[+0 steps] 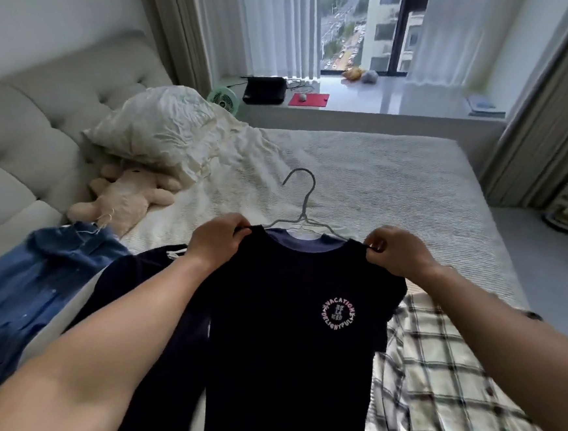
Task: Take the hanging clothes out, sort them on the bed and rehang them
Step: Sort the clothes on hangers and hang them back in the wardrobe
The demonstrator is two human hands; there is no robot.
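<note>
A dark navy T-shirt with a round pink logo on the chest lies face up over the near part of the bed. A thin grey wire hanger sits in its neck, hook pointing away from me. My left hand pinches the shirt's left shoulder. My right hand pinches the right shoulder. A blue denim garment lies at the left, another dark garment lies under my left forearm, and a white-and-black plaid shirt lies at the right.
A crumpled pillow and a beige plush toy lie by the padded headboard. The windowsill behind the bed holds a small green fan, a black box and a red pad. Floor shows at the right.
</note>
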